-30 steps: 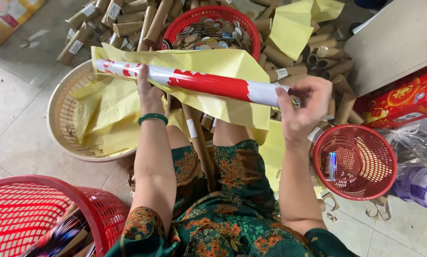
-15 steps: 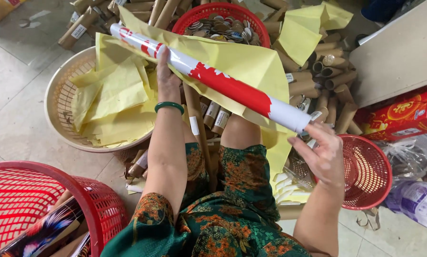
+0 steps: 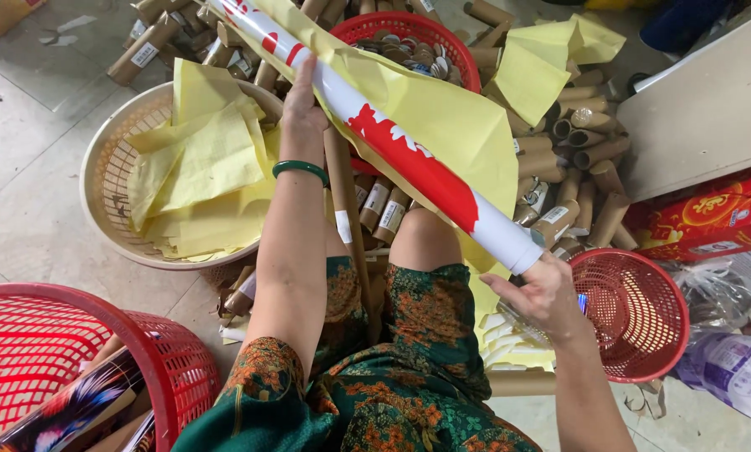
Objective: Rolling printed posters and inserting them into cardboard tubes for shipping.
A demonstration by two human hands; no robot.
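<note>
My left hand [image 3: 306,109] grips the middle of a long white tube with red patches [image 3: 392,142], which slants from the upper left down to the lower right. A sheet of yellow paper [image 3: 451,125] lies partly wrapped behind the tube. My right hand [image 3: 543,297] cups the tube's lower end, fingers spread around it. A green bangle [image 3: 300,168] sits on my left wrist. My knees, in green patterned cloth, are below the tube.
A beige basket [image 3: 99,192] of yellow sheets is at the left. One red basket [image 3: 635,310] is at the right, another [image 3: 174,368] at the lower left, a third [image 3: 409,38] of caps behind. Cardboard tubes [image 3: 568,167] lie piled around. A red box [image 3: 710,218] sits right.
The tube has swung from nearly level to a steep slant. My left hand rose toward the top of view and my right hand dropped to the tube's lower end.
</note>
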